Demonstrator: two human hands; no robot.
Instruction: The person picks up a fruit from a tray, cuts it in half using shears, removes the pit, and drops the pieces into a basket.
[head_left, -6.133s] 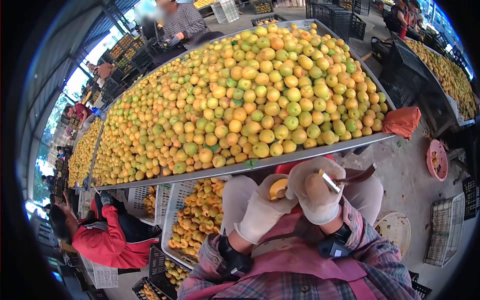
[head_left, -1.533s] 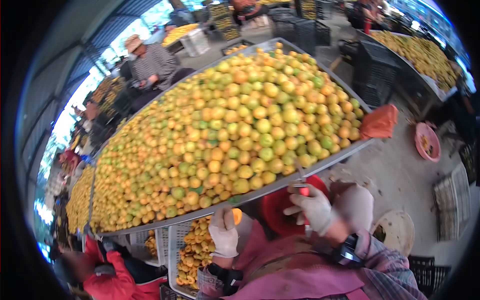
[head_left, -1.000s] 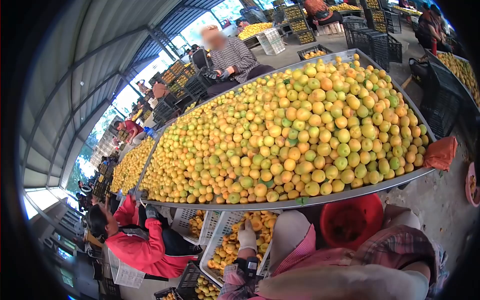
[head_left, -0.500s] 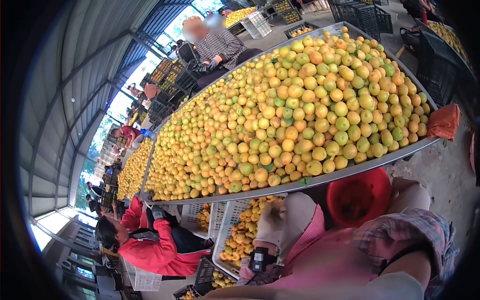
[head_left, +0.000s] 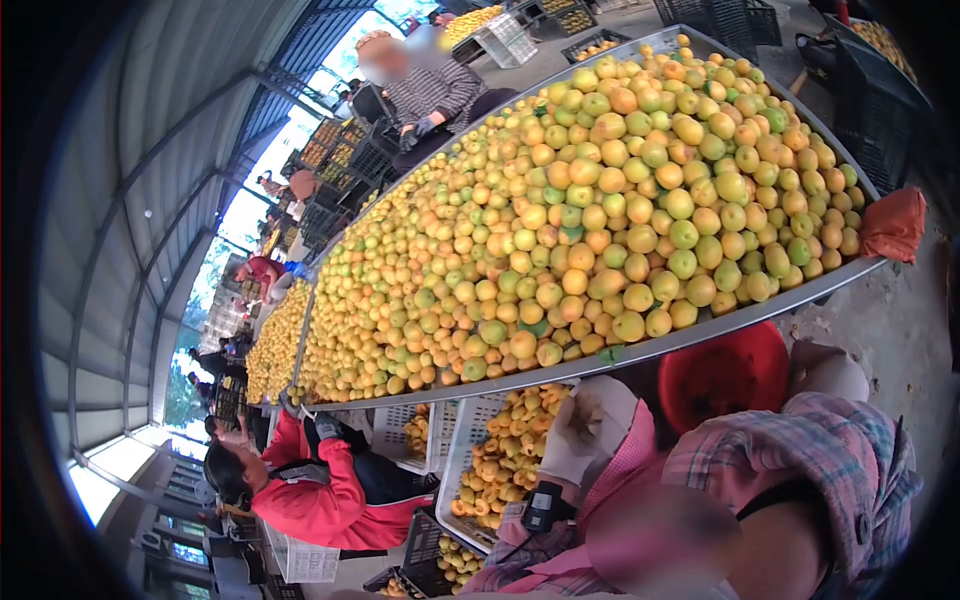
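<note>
My left hand (head_left: 575,440), in a pale stained glove, is low in the head view between the white crate (head_left: 460,500) of split yellow fruit and the red bucket (head_left: 722,375). A dark device (head_left: 545,507) is strapped at its wrist. Its fingers blend with the pale surface beside them, so their pose and anything in them cannot be made out. My right hand is not visible; only a plaid sleeve (head_left: 770,440) and part of the bare arm show. Beyond the bucket, a metal-rimmed table (head_left: 690,338) holds a large heap of yellow-orange fruit (head_left: 560,240).
A person in a red jacket (head_left: 310,495) sits at the lower left beside crates. Across the table sits another person in a checked top (head_left: 440,95). An orange-red bag (head_left: 893,226) hangs at the table's right corner. Dark crates (head_left: 880,120) stand behind it.
The view has shifted slightly. My left hand has moved right, away from the crate of split fruit, and more of that fruit shows. My right forearm has dropped lower out of view.
</note>
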